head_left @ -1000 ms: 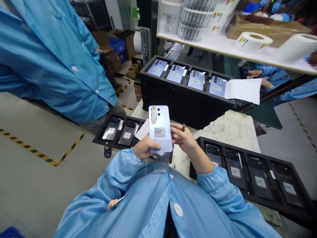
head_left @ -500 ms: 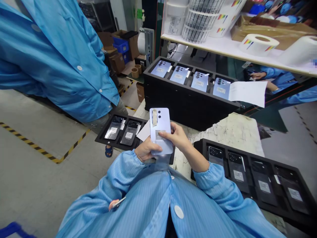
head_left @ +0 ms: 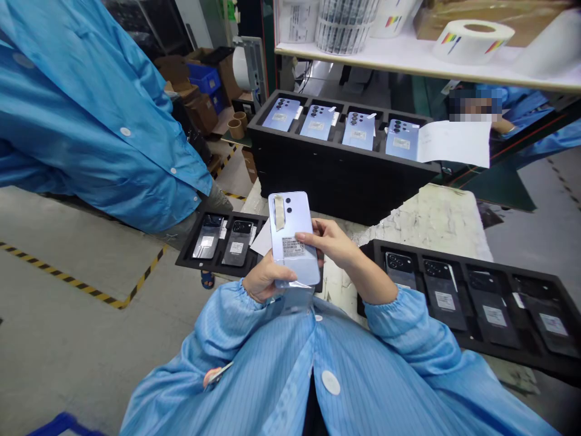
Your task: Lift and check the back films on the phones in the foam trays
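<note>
A light blue phone [head_left: 291, 233] is held upright, back side toward me, with a white barcode label and a strip of tape over its camera area. My left hand [head_left: 264, 280] grips its lower part from the left. My right hand [head_left: 330, 240] presses fingertips on the label at the phone's right side. A clear film hangs from the phone's bottom edge. Both sleeves are light blue.
A black tray [head_left: 458, 257] of dark phones lies at my right, another black tray [head_left: 190, 257] of dark phones at my left. A tall stack of black trays [head_left: 336, 175] carries several blue phones and a white sheet. Label rolls [head_left: 472, 39] stand on a shelf. A person in a blue coat [head_left: 91, 121] stands at left.
My right hand moved from beside the phone onto its back label and now presses there. The phone stayed in my left hand, tilted slightly.
</note>
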Demonstrator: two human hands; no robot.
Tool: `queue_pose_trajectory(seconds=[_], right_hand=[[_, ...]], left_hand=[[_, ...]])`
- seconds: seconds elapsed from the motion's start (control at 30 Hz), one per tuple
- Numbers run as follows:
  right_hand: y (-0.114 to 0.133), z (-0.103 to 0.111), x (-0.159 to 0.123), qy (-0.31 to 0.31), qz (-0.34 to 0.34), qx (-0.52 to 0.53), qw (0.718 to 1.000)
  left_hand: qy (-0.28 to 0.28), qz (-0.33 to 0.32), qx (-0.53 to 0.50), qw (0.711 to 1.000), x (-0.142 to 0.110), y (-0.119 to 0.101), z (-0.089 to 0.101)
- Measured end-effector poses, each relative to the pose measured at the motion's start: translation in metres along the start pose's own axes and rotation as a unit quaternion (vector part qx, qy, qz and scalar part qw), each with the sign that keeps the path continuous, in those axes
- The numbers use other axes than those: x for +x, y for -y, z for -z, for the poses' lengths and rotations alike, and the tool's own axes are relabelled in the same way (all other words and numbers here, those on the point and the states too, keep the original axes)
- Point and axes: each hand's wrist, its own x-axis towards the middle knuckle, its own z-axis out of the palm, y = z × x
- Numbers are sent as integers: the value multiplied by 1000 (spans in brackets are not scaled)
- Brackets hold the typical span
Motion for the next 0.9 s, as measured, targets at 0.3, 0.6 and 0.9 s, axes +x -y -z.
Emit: queue_pose_trajectory(seconds=[0.3,0.6,0.9], right_hand=[[4,20,-5,103,-15,76,992],[5,12,-8,46,-14,25,999],[3,19,-8,81,-6,43,996]], left_hand=[[38,9,-12,999,-5,-5,-2],[31,20,-3,999,-7,-5,-9],[56,27,1,998,-9,-5,-6]])
